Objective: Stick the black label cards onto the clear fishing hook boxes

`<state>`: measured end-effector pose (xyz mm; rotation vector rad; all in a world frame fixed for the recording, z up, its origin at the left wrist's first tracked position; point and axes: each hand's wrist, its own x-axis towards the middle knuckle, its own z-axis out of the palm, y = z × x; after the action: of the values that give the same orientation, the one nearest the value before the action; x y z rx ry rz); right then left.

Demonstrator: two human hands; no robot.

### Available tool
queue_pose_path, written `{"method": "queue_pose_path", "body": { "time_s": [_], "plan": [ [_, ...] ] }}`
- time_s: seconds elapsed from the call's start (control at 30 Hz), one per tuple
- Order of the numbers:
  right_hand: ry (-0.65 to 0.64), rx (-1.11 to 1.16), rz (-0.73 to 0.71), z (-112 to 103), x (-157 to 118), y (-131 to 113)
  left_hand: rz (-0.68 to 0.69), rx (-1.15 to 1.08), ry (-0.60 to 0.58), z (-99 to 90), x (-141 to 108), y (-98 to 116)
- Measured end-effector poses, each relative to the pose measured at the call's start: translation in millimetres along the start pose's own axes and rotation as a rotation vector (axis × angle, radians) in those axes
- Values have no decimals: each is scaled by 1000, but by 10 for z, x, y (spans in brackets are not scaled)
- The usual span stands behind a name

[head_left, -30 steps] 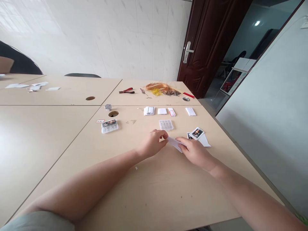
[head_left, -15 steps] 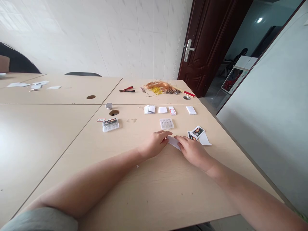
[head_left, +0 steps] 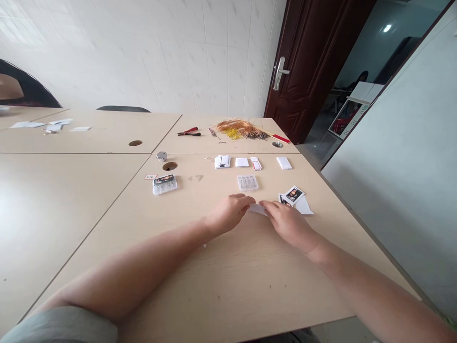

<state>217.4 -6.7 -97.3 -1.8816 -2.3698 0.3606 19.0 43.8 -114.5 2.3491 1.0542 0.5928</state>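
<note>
Pale wooden table (head_left: 221,295), centre: left hand (head_left: 228,213) and right hand (head_left: 288,226) grasp thin white paper strip (head_left: 257,209); light, flimsy, best held by edges.

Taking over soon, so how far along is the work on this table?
The clear pack on the left looks finished, with a printed card in it. In hand: a white paper slip held between the left hand and right hand. Apparently left: a second pack showing no card, and loose printed cards beyond the right hand.
</note>
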Motion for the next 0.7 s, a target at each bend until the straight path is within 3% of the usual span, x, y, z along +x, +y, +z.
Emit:
{"method": "queue_pose_path", "body": {
  "time_s": [0.3, 0.7],
  "plan": [
    [-14, 3, 33, -11, 14, 30, -89, -22, -57, -26, 19, 4],
    [159, 273, -54, -123, -21, 148, -266, -341, -88, -163, 97, 118]
  ]
}}
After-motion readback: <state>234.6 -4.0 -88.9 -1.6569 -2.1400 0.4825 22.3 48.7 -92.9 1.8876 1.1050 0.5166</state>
